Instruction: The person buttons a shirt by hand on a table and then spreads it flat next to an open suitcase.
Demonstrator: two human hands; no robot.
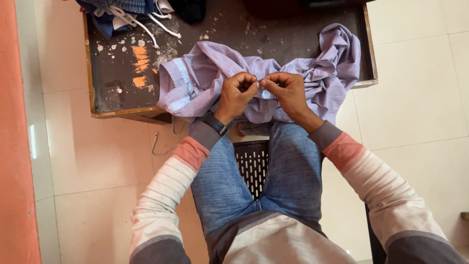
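A crumpled lilac-striped shirt (205, 73) lies across the near edge of a low dark table (117, 93) and hangs toward my knees. My left hand (237, 94) and my right hand (286, 90) meet at the shirt's middle, both with fingers curled and pinching a small fold of the cloth between fingertips. The two thumbs nearly touch. What lies between the fingertips is too small to make out. A dark band sits on my left wrist (216, 123).
The table's top is stained with white and orange paint. A pile of dark-blue clothes with white cords (129, 12) sits at its far left. I sit on a dark slotted plastic stool (251, 166) on pale floor tiles. An orange wall (14, 146) runs along the left.
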